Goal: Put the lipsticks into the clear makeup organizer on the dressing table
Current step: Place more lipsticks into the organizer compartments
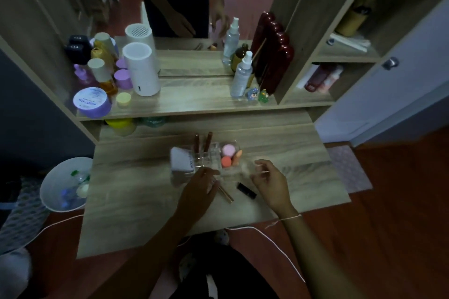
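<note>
The clear makeup organizer [213,153] stands mid-table. Two brown lipstick tubes [202,141] stand upright in its back slots, and pink and orange items [229,155] fill its right compartment. A white box [181,160] leans at its left. My left hand [201,185] rests on the table just in front of the organizer, fingers curled over a thin rose-gold lipstick [226,194] that lies flat. A black lipstick [246,190] lies to the right of that. My right hand [268,181] hovers beside the black lipstick, fingers apart and blurred, holding nothing.
The upper shelf [194,102] carries a white cylinder [141,68], purple jars, spray bottles [240,75] and small figurines before a mirror. A white bin [65,184] sits at the table's left. A white cord [272,238] trails past the front edge. Open shelves stand at the right.
</note>
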The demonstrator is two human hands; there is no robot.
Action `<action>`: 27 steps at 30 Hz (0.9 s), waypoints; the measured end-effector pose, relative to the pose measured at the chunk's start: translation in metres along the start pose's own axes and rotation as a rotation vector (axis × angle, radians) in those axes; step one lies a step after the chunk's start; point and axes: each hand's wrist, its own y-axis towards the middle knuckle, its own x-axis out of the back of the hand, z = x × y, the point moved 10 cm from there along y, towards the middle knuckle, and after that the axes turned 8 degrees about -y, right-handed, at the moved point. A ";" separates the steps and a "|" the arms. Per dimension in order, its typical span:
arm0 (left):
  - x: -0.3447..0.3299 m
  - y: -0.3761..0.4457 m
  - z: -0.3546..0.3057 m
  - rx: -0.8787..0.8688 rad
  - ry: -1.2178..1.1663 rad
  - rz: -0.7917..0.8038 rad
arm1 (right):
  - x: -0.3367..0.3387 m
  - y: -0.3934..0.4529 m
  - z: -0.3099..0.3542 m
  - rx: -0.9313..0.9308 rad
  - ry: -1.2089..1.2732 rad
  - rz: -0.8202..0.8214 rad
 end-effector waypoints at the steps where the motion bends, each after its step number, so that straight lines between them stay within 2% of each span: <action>1: -0.008 -0.002 0.000 0.013 -0.005 0.020 | 0.004 -0.003 -0.010 -0.031 -0.014 -0.009; 9: -0.059 0.005 0.007 0.156 0.008 0.142 | 0.024 -0.019 -0.052 -0.102 0.014 -0.047; 13: -0.071 0.002 0.028 0.373 0.038 0.102 | 0.021 -0.016 -0.078 -0.161 -0.015 -0.020; 16: -0.067 -0.004 0.039 0.514 0.100 0.004 | 0.014 -0.010 -0.093 -0.197 -0.074 0.016; 19: -0.060 -0.005 0.039 0.550 0.172 -0.059 | 0.004 -0.005 -0.099 -0.218 -0.133 0.042; 22: -0.063 -0.006 0.046 0.635 0.137 -0.068 | -0.008 0.001 -0.103 -0.223 -0.179 0.077; 27: -0.064 -0.007 0.044 0.643 0.114 -0.116 | -0.014 0.013 -0.100 -0.222 -0.226 0.069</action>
